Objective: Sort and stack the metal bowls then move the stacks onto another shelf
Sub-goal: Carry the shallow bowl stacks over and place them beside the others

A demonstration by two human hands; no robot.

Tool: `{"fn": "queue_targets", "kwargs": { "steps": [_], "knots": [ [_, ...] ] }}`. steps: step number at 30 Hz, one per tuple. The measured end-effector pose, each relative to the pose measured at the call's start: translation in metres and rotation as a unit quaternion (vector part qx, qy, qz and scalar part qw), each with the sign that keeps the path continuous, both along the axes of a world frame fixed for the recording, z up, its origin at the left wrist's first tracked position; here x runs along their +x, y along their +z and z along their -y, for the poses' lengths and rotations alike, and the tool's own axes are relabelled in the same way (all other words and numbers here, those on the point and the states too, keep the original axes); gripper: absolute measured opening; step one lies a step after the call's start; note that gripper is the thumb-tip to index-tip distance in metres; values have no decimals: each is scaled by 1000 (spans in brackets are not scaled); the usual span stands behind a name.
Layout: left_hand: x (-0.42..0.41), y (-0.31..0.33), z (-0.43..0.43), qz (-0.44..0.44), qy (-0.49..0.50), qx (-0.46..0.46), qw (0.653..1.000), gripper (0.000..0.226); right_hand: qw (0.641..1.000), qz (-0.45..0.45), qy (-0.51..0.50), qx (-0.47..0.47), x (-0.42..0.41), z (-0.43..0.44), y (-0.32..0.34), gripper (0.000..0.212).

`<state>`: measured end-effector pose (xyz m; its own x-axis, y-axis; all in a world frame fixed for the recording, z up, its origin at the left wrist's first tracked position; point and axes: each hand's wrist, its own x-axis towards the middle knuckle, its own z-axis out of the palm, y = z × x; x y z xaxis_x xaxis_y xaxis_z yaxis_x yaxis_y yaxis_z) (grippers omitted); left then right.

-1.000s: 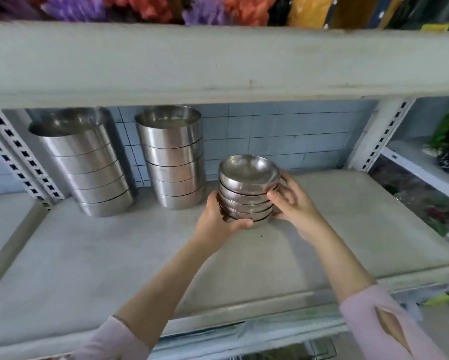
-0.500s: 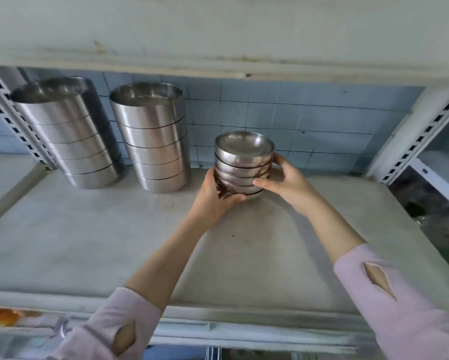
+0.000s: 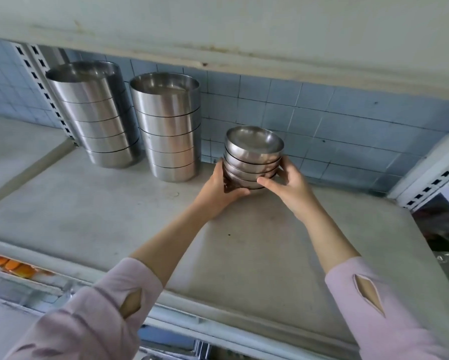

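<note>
The grey shelf [image 3: 88, 219] runs wide beneath another board, with blue tiled wall [image 3: 322, 113] behind. At its back left stand two tall stacks of straight-sided metal bowls, the left stack [image 3: 96, 118] near the slotted upright, the second stack [image 3: 170, 128] just beside it. To their right, close to the wall, is a short stack of rounded bowls [image 3: 253, 158]. The left hand [image 3: 218, 188] and right hand [image 3: 288, 183] each have their grip clamped on its lower bowls from opposite sides.

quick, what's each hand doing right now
Left hand: closed on the stack of small round steel bowls.
Right hand: closed on the same stack's other side.
</note>
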<state>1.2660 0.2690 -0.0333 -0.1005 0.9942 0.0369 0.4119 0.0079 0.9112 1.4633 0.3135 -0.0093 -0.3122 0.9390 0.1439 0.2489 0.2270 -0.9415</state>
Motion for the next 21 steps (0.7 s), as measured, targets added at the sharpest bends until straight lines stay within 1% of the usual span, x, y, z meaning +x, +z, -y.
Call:
{"fn": "queue_targets", "kwargs": {
  "steps": [2,4,5,6,8,10,13,16,18,21],
  "knots": [
    [1,2,3,-4,15,-11,1000,89,1000,-3,5,-7,1,5,2,64],
    [1,5,11,-35,30,-17,999,101,1000,-13,-11,-17,2,15,6,67],
    [-1,8,17,-60,34,-15,998,103,999,-13,-31,-17,2,23,10,68],
    [-5,10,23,-91,34,-6,995,99,998,-9,-56,-13,2,33,15,73],
    [-14,16,41,-157,25,27,987,78,995,-6,-98,5,3,54,21,71],
    [-27,25,66,-191,15,54,980,60,992,-13,-118,31,1,78,25,60],
    [-54,34,114,-223,31,69,972,50,990,4,-132,57,-12,115,25,42],
    [-89,36,174,-229,89,58,968,45,987,46,-103,117,-41,149,20,32],
    [-120,34,216,-226,154,31,961,41,979,76,-52,180,-70,170,20,30],
    [-173,29,282,-233,232,6,944,41,964,88,19,250,-130,205,23,32]
  ]
}}
